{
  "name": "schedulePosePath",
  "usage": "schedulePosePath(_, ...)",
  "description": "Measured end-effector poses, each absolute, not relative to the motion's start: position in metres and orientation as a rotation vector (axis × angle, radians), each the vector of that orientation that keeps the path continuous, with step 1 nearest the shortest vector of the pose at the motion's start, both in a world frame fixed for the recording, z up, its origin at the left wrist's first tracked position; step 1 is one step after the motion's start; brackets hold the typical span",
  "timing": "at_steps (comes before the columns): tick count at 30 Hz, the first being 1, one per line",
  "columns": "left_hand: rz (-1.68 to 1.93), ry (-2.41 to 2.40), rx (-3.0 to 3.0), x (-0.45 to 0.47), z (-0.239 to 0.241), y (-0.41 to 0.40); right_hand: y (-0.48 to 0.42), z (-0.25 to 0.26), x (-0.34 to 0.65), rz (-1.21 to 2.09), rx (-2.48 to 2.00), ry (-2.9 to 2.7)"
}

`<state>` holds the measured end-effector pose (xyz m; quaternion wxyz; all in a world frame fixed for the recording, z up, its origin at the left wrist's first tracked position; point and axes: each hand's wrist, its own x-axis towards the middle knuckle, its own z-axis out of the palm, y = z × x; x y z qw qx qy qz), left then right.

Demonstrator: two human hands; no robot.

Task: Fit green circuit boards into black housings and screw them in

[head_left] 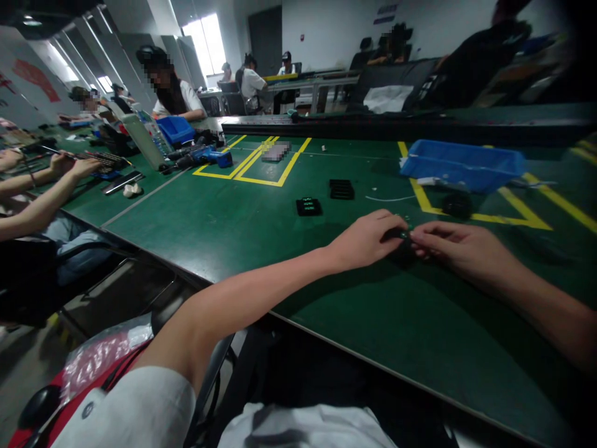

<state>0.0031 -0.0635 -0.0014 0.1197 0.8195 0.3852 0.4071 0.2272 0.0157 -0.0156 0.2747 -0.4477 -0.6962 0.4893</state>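
My left hand [370, 239] and my right hand [461, 249] meet over the table, their fingertips pinched together. Between them is a small dark piece with green bits [405, 235], mostly covered by the fingers, its kind unclear. To the left of my hands lies a black square block with green and silvery rows on top [308, 206]. A black ribbed block [341, 189] rests just behind it. Beyond my right hand sits a round dark object [457, 205], too blurred to name.
A blue plastic bin [461, 165] stands at the back right, with a thin white strip [389, 198] nearby. A grey flat object [276, 151] lies inside yellow tape. A blue-and-black power tool [200, 158] lies at left. Co-workers sit along the tables.
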Motion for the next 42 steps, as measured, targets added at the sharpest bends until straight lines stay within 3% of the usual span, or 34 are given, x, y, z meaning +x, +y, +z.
schedulePosePath(17,1.082,1.181,2.465,0.001,0.005,-0.063,-0.006,0.009,0.216,1.296,-1.115,-1.982)
schedulePosePath(42,0.945,1.273,2.566,0.004,0.002,-0.060,-0.001,-0.001,0.215,1.070,-1.188,-2.048)
